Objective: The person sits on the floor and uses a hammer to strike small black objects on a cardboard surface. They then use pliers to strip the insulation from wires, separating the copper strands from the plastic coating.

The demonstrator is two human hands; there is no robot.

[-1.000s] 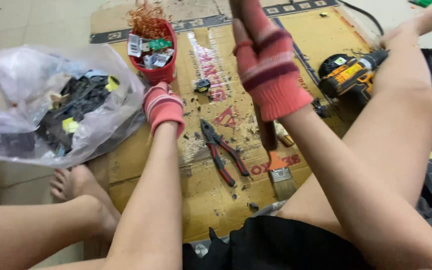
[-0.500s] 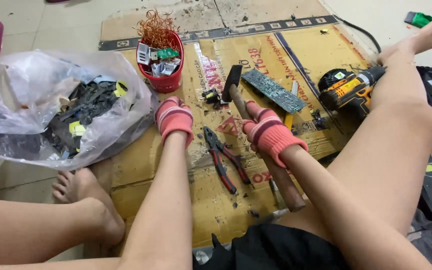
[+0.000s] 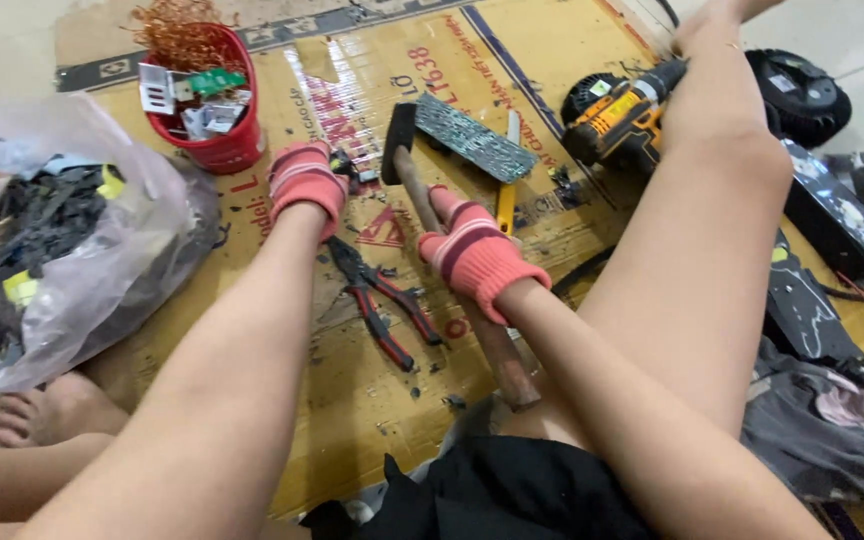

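My right hand [image 3: 472,252], in a red striped glove, grips the wooden handle of a hammer [image 3: 407,175] whose black head rests on the cardboard [image 3: 352,400] beside a green circuit board [image 3: 474,138]. My left hand [image 3: 307,182], gloved the same, presses a small dark part [image 3: 352,172] against the cardboard just left of the hammer head. Red-handled pliers [image 3: 382,305] lie between my forearms.
A red bucket [image 3: 214,140] with copper wire and scrap stands at the back left. A clear plastic bag [image 3: 62,240] of dark parts lies left. A yellow-black power drill [image 3: 617,115] and a yellow-handled tool [image 3: 505,195] lie right, by my leg.
My right hand came down from raised high, bringing the hammer head onto the cardboard by the circuit board. My left hand stayed on the small part.
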